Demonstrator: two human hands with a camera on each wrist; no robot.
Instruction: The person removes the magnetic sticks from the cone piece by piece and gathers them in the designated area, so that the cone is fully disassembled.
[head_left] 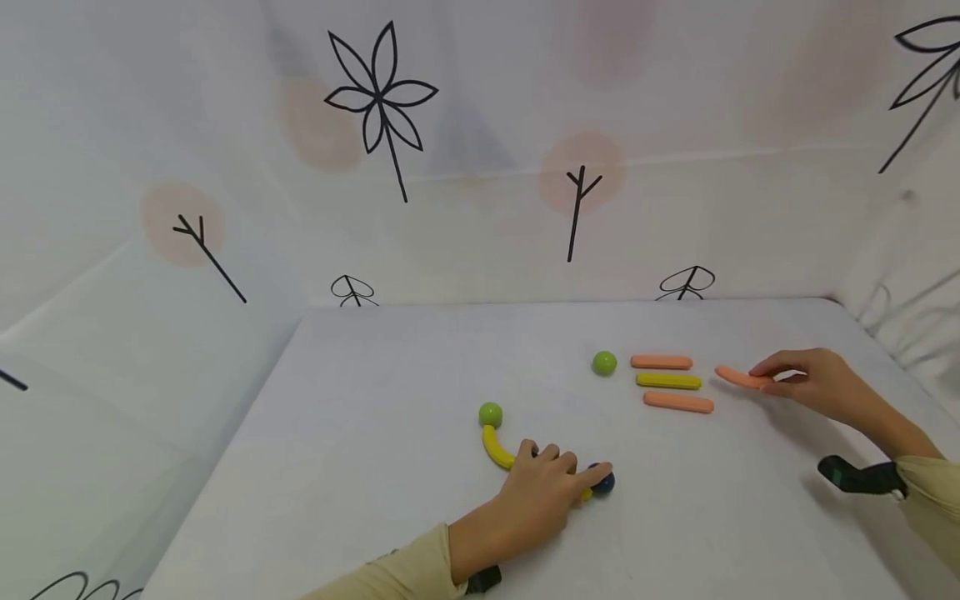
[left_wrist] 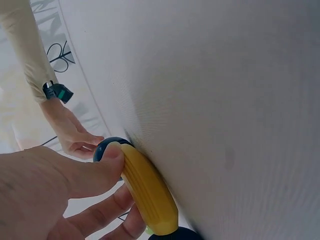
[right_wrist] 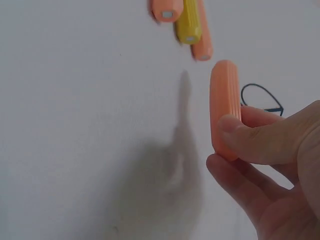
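My left hand [head_left: 536,492] grips a yellow curved rod [left_wrist: 149,192], thumb along one end of it. A dark blue ball [head_left: 604,480] sits at that end, and a second dark ball [left_wrist: 176,234] at the other, partly cut off. From under the fingers in the head view another yellow curved rod [head_left: 495,448] reaches to a green ball [head_left: 491,415] touching its tip. On the right, my right hand [head_left: 817,382] pinches an orange, slightly curved rod [right_wrist: 225,102] between thumb and fingers, held above its shadow on the table.
Left of the right hand lie two orange rods [head_left: 662,362] [head_left: 678,402] with a straight yellow rod [head_left: 669,381] between them. Next to them rests another green ball [head_left: 604,363]. Printed white cloth [head_left: 480,242] stands behind the white table [head_left: 360,375].
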